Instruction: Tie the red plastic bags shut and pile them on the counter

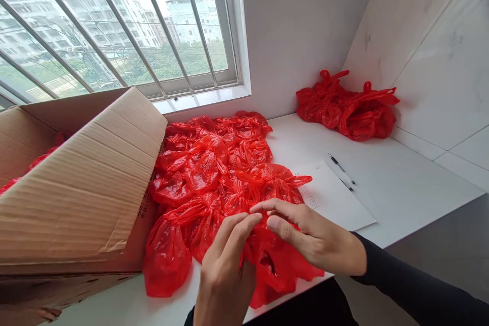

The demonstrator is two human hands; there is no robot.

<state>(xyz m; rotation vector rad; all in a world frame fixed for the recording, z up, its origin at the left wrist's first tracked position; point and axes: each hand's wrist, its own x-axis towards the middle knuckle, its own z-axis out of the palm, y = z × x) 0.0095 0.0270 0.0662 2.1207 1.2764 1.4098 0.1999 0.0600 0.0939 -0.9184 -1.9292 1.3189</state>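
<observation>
Red bag (290, 265) spreads toward the table edge (426, 220), long axis unclear; left hand (227, 267), right hand (319, 242) half-curled, hold unclear.

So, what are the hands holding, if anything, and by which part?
Cannot be told: the left hand and right hand are at the top of the nearest red bag, any grip hidden.

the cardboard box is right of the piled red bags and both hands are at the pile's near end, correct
Wrong side: the head view shows the cardboard box left of the piled red bags. The left hand and right hand are indeed at the pile's near end.
</observation>
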